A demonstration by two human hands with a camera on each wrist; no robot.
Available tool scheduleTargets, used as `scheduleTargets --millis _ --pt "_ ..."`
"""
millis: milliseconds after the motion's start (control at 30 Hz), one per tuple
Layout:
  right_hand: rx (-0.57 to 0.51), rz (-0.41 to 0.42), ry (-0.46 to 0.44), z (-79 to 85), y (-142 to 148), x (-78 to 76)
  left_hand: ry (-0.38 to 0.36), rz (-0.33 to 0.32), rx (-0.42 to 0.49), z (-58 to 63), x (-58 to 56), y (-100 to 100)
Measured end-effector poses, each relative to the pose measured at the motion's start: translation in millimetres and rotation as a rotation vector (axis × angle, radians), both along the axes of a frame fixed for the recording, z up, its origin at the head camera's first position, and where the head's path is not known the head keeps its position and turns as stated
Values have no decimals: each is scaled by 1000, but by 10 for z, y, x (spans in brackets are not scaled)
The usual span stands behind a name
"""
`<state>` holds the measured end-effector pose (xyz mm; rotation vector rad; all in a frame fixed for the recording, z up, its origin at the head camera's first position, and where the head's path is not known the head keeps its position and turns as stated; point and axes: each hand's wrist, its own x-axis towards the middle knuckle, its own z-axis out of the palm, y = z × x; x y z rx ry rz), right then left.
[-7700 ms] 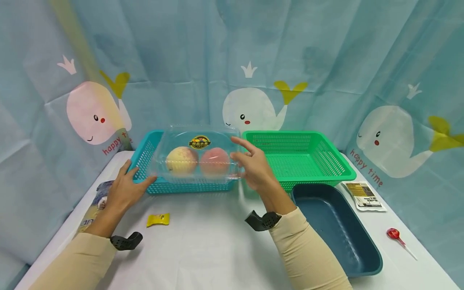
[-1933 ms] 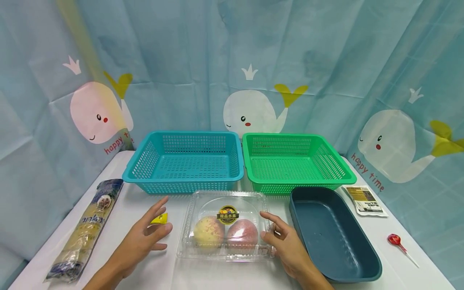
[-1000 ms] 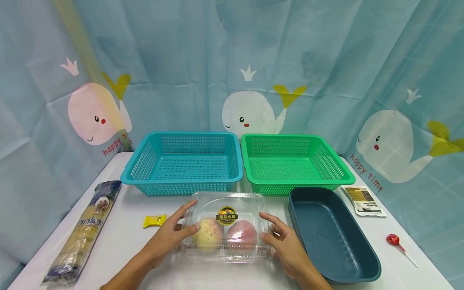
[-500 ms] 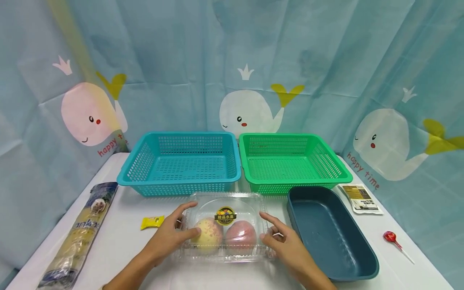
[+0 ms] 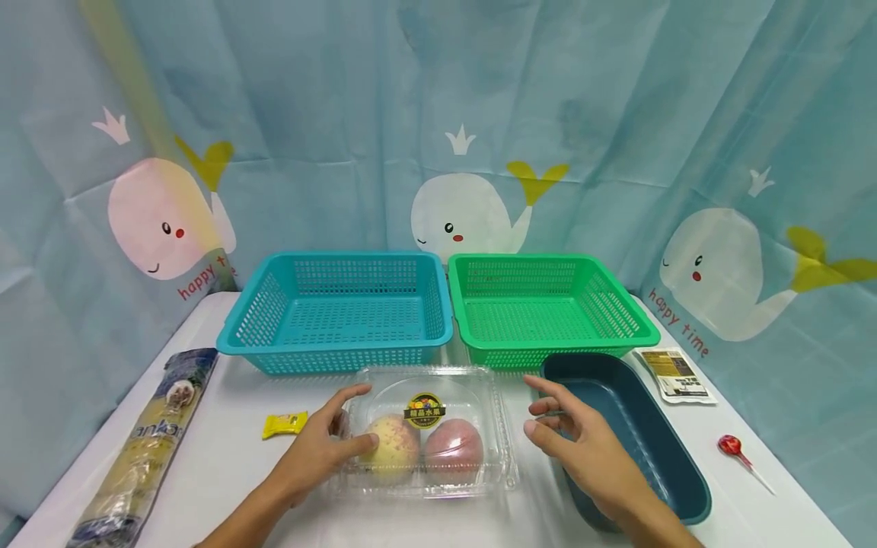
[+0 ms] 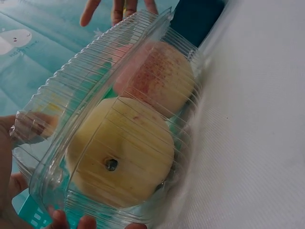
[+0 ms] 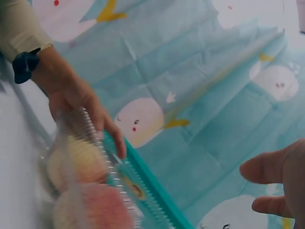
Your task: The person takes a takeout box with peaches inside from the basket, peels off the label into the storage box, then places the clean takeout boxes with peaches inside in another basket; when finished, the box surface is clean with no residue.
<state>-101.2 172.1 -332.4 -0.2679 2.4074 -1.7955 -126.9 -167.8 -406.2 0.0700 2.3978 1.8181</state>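
A clear plastic fruit box [image 5: 473, 388] with a round label lies on the white table in the middle. Inside sit two peaches, a pale yellow peach [image 5: 393, 449] on the left and a pink peach [image 5: 454, 445] on the right. My left hand [image 5: 318, 441] grips the box's left end, thumb on the lid; in the left wrist view its fingertips curl at the near edge. Off the box's right side, my right hand [image 5: 582, 441] hangs with parted fingers, holding nothing. It overlaps the dark blue tub [image 5: 633, 411] in the head view.
Behind the box stand a blue basket [image 5: 336, 350] and a green basket [image 5: 558, 350], side by side. A yellow wrapped candy [image 5: 284, 424] and a long printed pack [image 5: 147, 449] lie left. At right are a white-and-brown packet [image 5: 677, 377] and a red lollipop [image 5: 731, 444].
The fruit box has come down from over the blue basket to the table. My left hand has since taken its left end; my right hand has let go and moved right.
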Motion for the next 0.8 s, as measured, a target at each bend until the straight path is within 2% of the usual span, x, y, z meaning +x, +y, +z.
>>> scheduleTargets --millis 200,433,567,800 --pt "-47 138 104 228 115 -111 -2 4 7 -12 4 15" --pt "-108 244 159 387 89 -368 -13 16 6 -29 -16 26" --pt "-110 270 155 378 -4 -518 -13 19 7 -33 -17 26" --pt "-36 313 108 228 -278 -712 -21 21 12 -34 -3 11"
